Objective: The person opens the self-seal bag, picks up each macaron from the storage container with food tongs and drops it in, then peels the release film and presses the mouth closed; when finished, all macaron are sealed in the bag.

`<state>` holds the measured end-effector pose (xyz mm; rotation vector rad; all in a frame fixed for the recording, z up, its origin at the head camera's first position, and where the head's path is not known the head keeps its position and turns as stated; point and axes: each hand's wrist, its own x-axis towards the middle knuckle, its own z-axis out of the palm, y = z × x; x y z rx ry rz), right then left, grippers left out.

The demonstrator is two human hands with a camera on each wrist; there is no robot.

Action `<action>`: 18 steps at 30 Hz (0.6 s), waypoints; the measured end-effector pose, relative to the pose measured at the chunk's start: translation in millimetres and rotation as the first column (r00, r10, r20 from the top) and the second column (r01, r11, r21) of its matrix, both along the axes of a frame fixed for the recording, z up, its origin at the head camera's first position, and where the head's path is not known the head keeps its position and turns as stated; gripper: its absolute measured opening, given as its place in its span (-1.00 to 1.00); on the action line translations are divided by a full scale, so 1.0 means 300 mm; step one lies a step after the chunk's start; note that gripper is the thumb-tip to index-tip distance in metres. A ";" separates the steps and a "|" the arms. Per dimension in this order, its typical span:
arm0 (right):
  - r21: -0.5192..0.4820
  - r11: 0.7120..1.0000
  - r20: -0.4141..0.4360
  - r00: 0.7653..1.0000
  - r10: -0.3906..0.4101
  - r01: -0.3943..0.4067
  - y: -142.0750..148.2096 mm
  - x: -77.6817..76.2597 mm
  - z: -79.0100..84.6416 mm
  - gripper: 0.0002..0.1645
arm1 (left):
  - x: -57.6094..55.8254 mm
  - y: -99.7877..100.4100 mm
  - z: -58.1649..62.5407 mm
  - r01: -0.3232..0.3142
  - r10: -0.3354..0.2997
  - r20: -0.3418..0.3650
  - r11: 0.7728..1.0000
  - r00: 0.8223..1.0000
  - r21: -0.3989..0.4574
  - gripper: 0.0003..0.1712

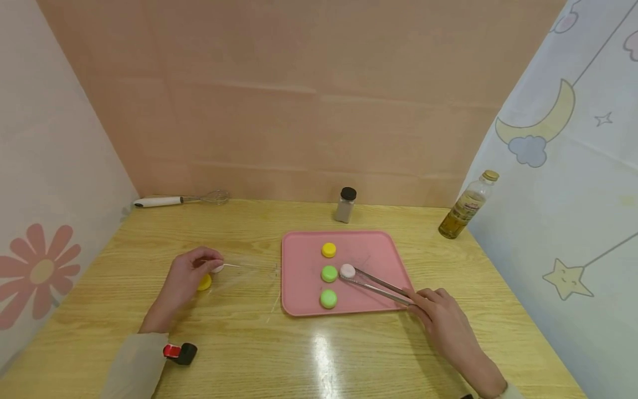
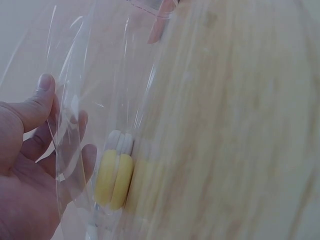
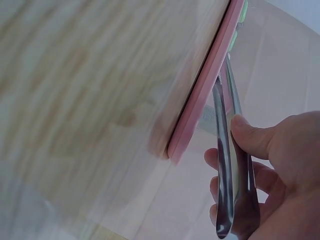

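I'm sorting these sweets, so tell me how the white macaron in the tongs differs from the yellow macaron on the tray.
The white macaron is pinched in the tongs, which the right hand grips; the yellow macaron lies free, untouched. White sits mid-tray beside a green macaron; yellow lies nearer the far edge. Both are small, round and over the pink tray.

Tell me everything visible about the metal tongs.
The tongs are long, slim and shiny, apparently steel, with two narrow arms. The right hand grips them near the joined end, thumb pressed on one arm. They reach low over the pink tray, their tips pinching a white macaron beside the middle green macaron.
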<state>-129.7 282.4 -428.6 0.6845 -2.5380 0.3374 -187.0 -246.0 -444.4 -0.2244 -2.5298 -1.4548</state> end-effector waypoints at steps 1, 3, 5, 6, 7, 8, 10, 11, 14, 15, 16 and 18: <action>0.000 1.000 -0.003 1.000 -0.002 0.002 -0.001 0.000 0.000 -0.50 | 0.000 0.000 0.000 0.001 -0.001 -0.003 1.000 1.000 0.001 -0.84; 0.002 1.000 -0.014 1.000 -0.004 0.004 -0.002 0.000 -0.001 -0.49 | 0.000 -0.001 0.000 0.002 -0.002 -0.007 1.000 1.000 -0.001 -0.85; 0.004 1.000 -0.028 1.000 -0.005 0.005 0.000 0.002 -0.001 -0.49 | 0.001 -0.001 0.001 0.002 -0.002 -0.006 1.000 1.000 -0.003 -0.85; 0.004 1.000 -0.033 0.999 -0.004 0.004 0.000 0.003 -0.001 -0.48 | 0.002 0.000 0.002 0.002 -0.002 -0.005 1.000 1.000 -0.004 -0.85; 0.003 1.000 -0.038 0.999 -0.003 0.003 0.001 0.004 -0.001 -0.48 | 0.003 0.000 0.003 0.001 -0.001 -0.004 1.000 1.000 -0.006 -0.85; 0.000 1.000 -0.042 0.999 -0.002 0.002 0.002 0.005 -0.001 -0.47 | 0.003 0.000 0.004 0.001 -0.001 -0.002 1.000 1.000 -0.007 -0.84; -0.005 1.000 -0.050 0.999 -0.001 0.000 0.004 0.006 0.000 -0.46 | 0.005 0.001 0.007 0.001 -0.001 -0.001 1.000 1.000 -0.007 -0.84; -0.008 1.000 -0.052 0.999 -0.002 0.001 0.004 0.008 0.001 -0.46 | 0.006 0.002 0.009 0.002 -0.002 -0.003 1.000 1.000 -0.006 -0.84; -0.009 1.000 -0.065 0.998 -0.001 0.000 0.004 0.013 0.009 -0.43 | 0.009 0.004 0.015 0.004 -0.004 -0.005 1.000 1.000 0.002 -0.83; -0.009 1.000 -0.071 0.997 -0.001 0.000 0.004 0.014 0.012 -0.42 | 0.010 0.004 0.015 0.004 -0.004 -0.005 1.000 1.000 0.003 -0.83; -0.009 1.000 -0.075 0.997 -0.001 0.000 0.003 0.015 0.016 -0.42 | 0.010 0.004 0.014 0.005 -0.005 -0.006 1.000 1.000 0.005 -0.82; -0.010 1.000 -0.084 0.996 0.002 -0.003 -0.001 0.016 0.022 -0.41 | 0.009 0.004 0.010 0.004 -0.004 -0.010 1.000 1.000 0.004 -0.83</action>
